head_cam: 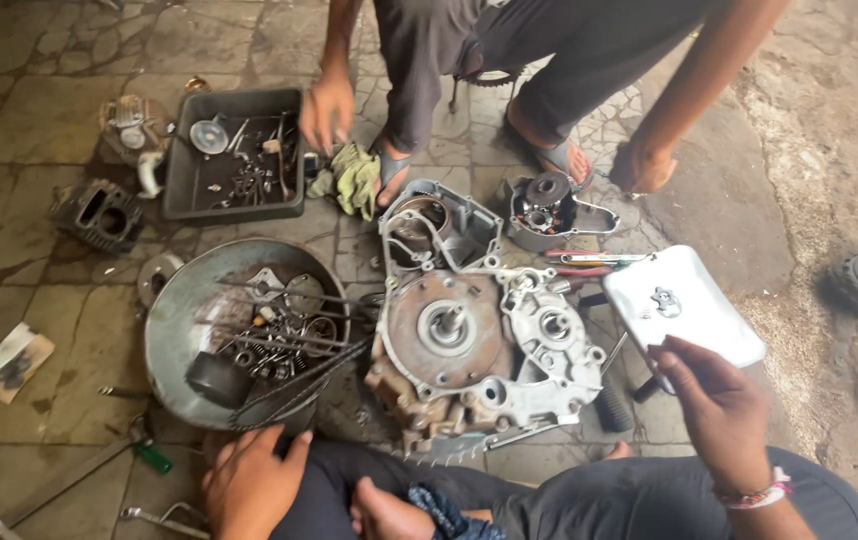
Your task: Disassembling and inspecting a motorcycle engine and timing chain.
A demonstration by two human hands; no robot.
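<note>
Engine case (479, 350) sits on the floor, centre, open face up. Round metal pan (174, 330) of loose parts just left of it; dark parts tray (184, 190) farther back. Right hand (714, 405) grips the near corner of a white plastic bag (684, 300) with a small part inside, right of the engine. Left hand (249, 480) rests on the knee, fingers loosely spread.

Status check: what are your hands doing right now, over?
Right hand grips white flat cover. Left hand open, beside metal basin. Engine case between them, untouched.
</note>
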